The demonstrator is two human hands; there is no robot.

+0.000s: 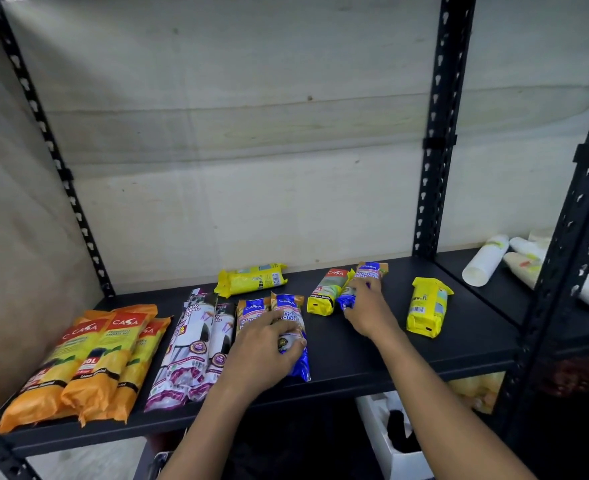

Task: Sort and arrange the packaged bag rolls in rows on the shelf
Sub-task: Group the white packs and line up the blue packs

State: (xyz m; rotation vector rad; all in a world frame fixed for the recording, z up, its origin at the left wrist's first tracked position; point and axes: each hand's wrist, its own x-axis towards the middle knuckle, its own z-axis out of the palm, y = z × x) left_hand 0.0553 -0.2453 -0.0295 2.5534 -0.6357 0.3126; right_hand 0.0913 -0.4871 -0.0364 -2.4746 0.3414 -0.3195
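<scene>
On the black shelf (355, 358), three orange packs (88, 362) lie in a row at the left, with two white-and-purple packs (196, 344) beside them. My left hand (265, 355) rests flat on two blue-and-orange packs (288, 306) in the middle, fingers curled over the right one. My right hand (366, 310) grips another blue-and-orange pack (369, 271) farther back. A yellow-and-red pack (327, 289) lies touching that one on its left. One yellow pack (251, 278) lies sideways at the back, another (426, 306) to the right.
Black slotted uprights (438, 133) frame the shelf. The neighbouring shelf holds white cup stacks (483, 261) and rolled paper items. Below are a white box (393, 438) and a yellow packet (473, 389). Bare shelf shows between the right yellow pack and the upright.
</scene>
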